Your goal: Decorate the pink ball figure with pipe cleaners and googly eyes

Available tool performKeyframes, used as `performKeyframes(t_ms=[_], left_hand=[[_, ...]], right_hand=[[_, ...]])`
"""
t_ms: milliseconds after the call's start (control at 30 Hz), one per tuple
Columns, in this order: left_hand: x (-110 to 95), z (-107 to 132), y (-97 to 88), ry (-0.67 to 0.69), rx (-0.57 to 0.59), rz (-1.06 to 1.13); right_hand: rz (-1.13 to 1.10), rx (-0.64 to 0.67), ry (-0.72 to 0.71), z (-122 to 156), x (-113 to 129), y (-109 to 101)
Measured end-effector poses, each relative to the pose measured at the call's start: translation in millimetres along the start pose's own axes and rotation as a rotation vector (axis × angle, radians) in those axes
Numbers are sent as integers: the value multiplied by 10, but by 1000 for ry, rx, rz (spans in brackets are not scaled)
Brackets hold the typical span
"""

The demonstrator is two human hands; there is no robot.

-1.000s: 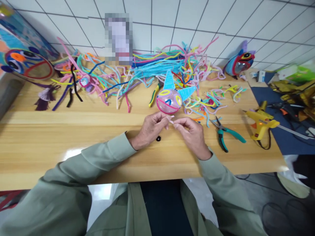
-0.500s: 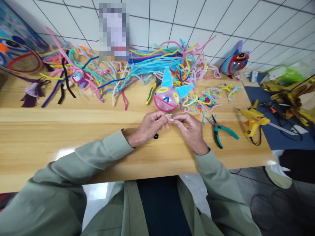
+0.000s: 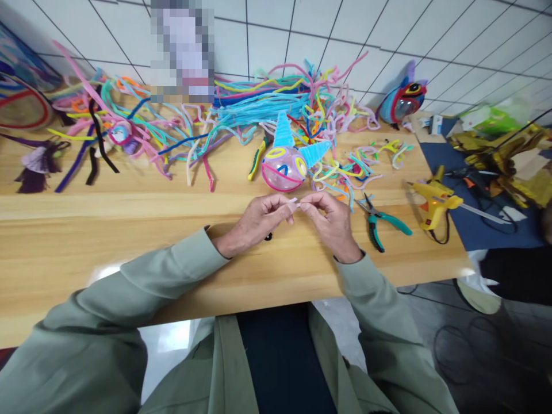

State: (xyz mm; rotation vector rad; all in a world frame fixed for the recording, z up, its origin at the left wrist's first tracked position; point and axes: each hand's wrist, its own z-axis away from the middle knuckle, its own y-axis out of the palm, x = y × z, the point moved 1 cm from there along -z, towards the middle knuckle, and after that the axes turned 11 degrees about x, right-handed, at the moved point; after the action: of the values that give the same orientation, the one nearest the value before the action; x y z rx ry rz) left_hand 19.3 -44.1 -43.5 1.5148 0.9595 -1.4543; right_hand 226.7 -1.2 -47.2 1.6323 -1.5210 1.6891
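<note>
Between my two hands is a short, pale pinkish-white strip, too small to name for certain. My left hand pinches one end of it with thumb and forefinger. The other end sits in the closed fingertips of my right hand. Just beyond my fingers stands a clear round ball ornament with a pink curved line, yellow rings and two blue ears of pipe cleaner. A small black round piece lies on the table, partly hidden by my left hand.
Teal-handled pliers and a yellow glue gun lie to the right. Yellow-handled pliers rest left of the ball. Bundled pipe cleaners line the back of the wooden table; a second decorated ball stands at back right.
The whole view has shifted slightly, so the things on the table appear further left. My fingertips have drawn closer together around the pale strip, both hands still pinching.
</note>
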Motion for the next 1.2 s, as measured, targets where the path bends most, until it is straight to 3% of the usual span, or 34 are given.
performKeyframes(t_ms=[233,300,400,567,667,800,933,1033,1133,1200], left_hand=[[-29,27,-15,41,-62,-153],[-27,21,-19,30,-77,-185],[-29,9,-4,13,-77,-194],[-49,5,66,1,-59,-137],[-53,7,99,-26,-46,-102],[-71,12,120,-69,-32,-38],[-136,15,141,-50,-20,16],[-191,18,159,-43,-7,57],[-234,21,165,-25,-10,79],[-253,26,162,-9,-24,83]], right_hand=[[94,80,0,-6,57,14],[222,86,4,90,42,-133],[557,3,76,438,-76,-538],[1088,-148,406,1178,-493,-1192],[1146,-92,487,1364,-674,-1276],[1153,-108,551,1327,-734,-1254],[936,-257,556,1272,-672,-1328],[442,-390,457,1256,-491,-1300],[-145,-299,313,1174,-185,-1021],[-327,-171,263,1084,25,-731]])
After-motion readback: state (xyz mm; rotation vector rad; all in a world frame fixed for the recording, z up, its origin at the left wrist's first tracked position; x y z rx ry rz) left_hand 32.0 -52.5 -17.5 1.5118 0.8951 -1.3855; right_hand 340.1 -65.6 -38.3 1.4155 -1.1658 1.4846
